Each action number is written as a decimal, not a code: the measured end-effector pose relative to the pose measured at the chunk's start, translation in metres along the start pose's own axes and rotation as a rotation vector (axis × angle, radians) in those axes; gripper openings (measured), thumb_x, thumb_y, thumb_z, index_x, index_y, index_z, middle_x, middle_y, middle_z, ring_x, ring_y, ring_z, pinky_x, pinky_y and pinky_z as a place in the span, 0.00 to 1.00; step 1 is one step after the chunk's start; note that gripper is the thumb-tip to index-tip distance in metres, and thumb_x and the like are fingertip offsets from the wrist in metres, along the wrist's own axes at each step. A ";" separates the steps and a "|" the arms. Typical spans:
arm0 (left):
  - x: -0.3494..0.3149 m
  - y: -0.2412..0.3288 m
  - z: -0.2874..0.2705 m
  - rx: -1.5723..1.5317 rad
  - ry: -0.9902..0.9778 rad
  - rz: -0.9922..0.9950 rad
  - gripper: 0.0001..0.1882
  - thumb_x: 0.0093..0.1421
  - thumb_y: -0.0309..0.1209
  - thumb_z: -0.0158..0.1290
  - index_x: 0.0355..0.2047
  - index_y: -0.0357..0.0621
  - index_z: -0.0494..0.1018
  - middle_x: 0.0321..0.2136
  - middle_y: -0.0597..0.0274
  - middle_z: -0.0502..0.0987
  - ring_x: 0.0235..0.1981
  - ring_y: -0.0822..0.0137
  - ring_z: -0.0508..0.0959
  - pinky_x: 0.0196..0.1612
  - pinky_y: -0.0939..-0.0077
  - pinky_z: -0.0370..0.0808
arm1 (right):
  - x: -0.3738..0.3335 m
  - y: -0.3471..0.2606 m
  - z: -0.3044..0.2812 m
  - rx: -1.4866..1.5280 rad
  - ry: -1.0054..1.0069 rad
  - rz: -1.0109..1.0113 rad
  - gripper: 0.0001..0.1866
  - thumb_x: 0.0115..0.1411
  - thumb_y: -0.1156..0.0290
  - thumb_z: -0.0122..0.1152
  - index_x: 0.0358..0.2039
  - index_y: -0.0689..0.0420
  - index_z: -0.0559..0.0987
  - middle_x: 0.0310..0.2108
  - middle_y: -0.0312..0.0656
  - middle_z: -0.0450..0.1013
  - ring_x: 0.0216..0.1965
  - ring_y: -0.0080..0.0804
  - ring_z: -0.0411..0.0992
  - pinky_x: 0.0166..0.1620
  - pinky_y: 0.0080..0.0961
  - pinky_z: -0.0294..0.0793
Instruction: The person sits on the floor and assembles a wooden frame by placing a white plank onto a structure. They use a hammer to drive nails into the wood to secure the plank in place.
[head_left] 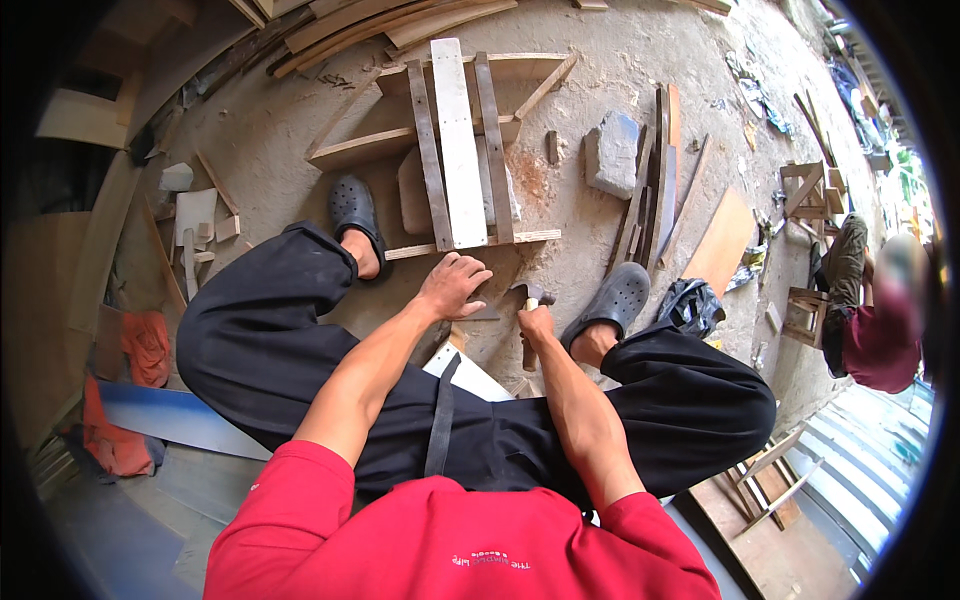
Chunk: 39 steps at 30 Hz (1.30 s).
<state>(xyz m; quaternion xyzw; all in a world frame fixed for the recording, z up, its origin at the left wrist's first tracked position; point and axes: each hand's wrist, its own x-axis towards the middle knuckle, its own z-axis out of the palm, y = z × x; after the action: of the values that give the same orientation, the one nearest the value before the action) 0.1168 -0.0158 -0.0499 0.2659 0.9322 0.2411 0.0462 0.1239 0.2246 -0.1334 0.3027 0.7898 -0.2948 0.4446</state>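
Note:
My right hand [537,322] is closed round the handle of a hammer [532,294], its dark head showing just beyond my fist. To its left, my left hand [455,287] has loosely bent fingers, with the thumb apart from them; nothing shows in it. Its fingertips are close to the near edge board [540,236] of a wooden frame. Across that frame lie a white-painted plank [460,150] and two dark slats, one on each side of it. Grey blocks [415,190] are partly hidden underneath.
A concrete block [612,155] and long wood strips [665,180] lie right of the frame. Beyond my right foot are a brown board [722,240] and a black plastic bag [690,306]. Another person [880,330] sits at the far right. Planks [390,25] lie at the back.

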 end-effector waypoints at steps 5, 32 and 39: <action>0.017 -0.003 -0.003 0.108 0.356 -0.284 0.32 0.50 0.47 0.63 0.53 0.47 0.70 0.52 0.57 0.68 0.59 0.59 0.63 0.62 0.59 0.54 | -0.006 -0.003 -0.008 -0.253 0.048 -0.055 0.30 0.55 0.64 0.56 0.55 0.68 0.64 0.50 0.61 0.72 0.51 0.52 0.74 0.52 0.41 0.73; 0.024 -0.056 -0.008 -0.324 0.262 -1.031 0.44 0.56 0.47 0.57 0.66 0.37 0.53 0.60 0.42 0.64 0.63 0.48 0.63 0.63 0.60 0.62 | -0.056 -0.072 -0.103 -0.699 0.385 -0.510 0.12 0.50 0.65 0.57 0.31 0.56 0.84 0.35 0.53 0.79 0.39 0.52 0.79 0.42 0.43 0.79; 0.076 -0.043 -0.018 -0.402 0.392 -0.807 0.39 0.54 0.44 0.59 0.60 0.35 0.60 0.60 0.44 0.61 0.60 0.46 0.63 0.62 0.58 0.63 | -0.027 -0.062 -0.093 -0.567 0.546 -0.587 0.13 0.54 0.65 0.53 0.25 0.56 0.84 0.27 0.55 0.79 0.31 0.53 0.80 0.36 0.45 0.79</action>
<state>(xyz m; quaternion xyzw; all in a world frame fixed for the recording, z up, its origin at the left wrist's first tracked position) 0.0275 -0.0159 -0.0511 -0.1811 0.8870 0.4246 0.0099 0.0406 0.2478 -0.0577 0.0005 0.9787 -0.0911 0.1842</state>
